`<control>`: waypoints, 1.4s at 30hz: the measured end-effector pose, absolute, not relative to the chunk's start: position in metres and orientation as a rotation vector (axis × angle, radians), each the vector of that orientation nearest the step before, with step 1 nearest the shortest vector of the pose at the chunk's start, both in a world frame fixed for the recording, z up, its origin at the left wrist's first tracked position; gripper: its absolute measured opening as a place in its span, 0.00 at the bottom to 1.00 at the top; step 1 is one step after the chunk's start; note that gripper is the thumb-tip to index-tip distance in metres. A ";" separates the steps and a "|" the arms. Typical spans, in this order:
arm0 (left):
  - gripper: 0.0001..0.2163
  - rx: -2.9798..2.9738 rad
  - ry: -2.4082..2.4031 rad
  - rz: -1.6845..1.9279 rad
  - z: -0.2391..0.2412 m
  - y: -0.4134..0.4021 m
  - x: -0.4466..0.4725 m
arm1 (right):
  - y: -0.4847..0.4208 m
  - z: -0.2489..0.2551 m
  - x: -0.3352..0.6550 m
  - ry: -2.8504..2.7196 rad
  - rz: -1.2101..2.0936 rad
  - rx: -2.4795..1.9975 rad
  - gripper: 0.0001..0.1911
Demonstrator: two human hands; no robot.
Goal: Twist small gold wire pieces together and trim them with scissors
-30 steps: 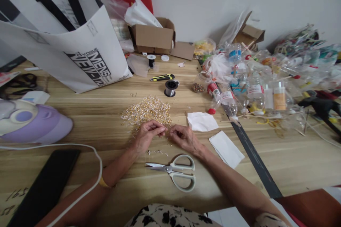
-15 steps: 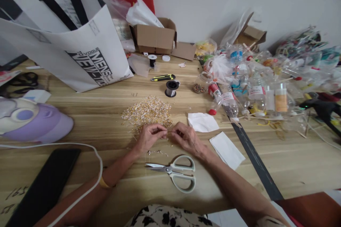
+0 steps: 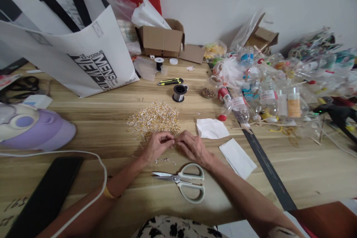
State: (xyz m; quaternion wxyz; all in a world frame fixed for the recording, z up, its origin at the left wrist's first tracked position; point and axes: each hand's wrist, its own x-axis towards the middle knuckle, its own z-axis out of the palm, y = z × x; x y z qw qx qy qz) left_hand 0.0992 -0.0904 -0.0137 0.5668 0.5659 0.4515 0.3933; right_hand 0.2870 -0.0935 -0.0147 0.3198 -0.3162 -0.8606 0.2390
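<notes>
My left hand [image 3: 156,145] and my right hand [image 3: 192,146] meet fingertip to fingertip just in front of a heap of small gold and silver beads [image 3: 154,118]. Both are pinched shut on something tiny that I cannot make out. A short beaded strand [image 3: 164,160] lies on the wooden table [image 3: 92,119] below my left hand. White-handled scissors [image 3: 184,180] lie shut, close to my wrists. A spool of clear thread [image 3: 179,92] stands beyond the heap.
A large white paper bag [image 3: 69,37] lies at the back left, a purple mask [image 3: 33,126] and black phone [image 3: 47,193] at the left. Cardboard box [image 3: 161,39], utility knife [image 3: 170,81], paper pieces [image 3: 212,128] and a clutter of plastic bottles [image 3: 264,89] fill the back and right.
My two hands have drawn closer together, so their fingertips now touch; otherwise they stay in place by the bead heap.
</notes>
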 end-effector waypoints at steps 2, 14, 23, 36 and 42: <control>0.02 1.372 1.043 0.910 -0.014 -0.091 0.100 | -0.094 -0.015 0.287 -2.264 0.623 -0.828 0.07; 0.04 1.405 0.969 0.814 -0.017 -0.090 0.098 | -0.094 -0.019 0.286 -2.245 0.594 -0.851 0.07; 0.05 1.430 1.015 0.815 -0.012 -0.093 0.102 | -0.095 -0.020 0.286 -2.250 0.649 -0.884 0.08; 0.05 1.479 1.041 0.793 -0.012 -0.093 0.102 | -0.096 -0.019 0.284 -2.177 0.701 -0.930 0.08; 0.08 1.383 0.989 0.771 -0.014 -0.091 0.100 | -0.095 -0.017 0.283 -2.111 0.719 -0.940 0.07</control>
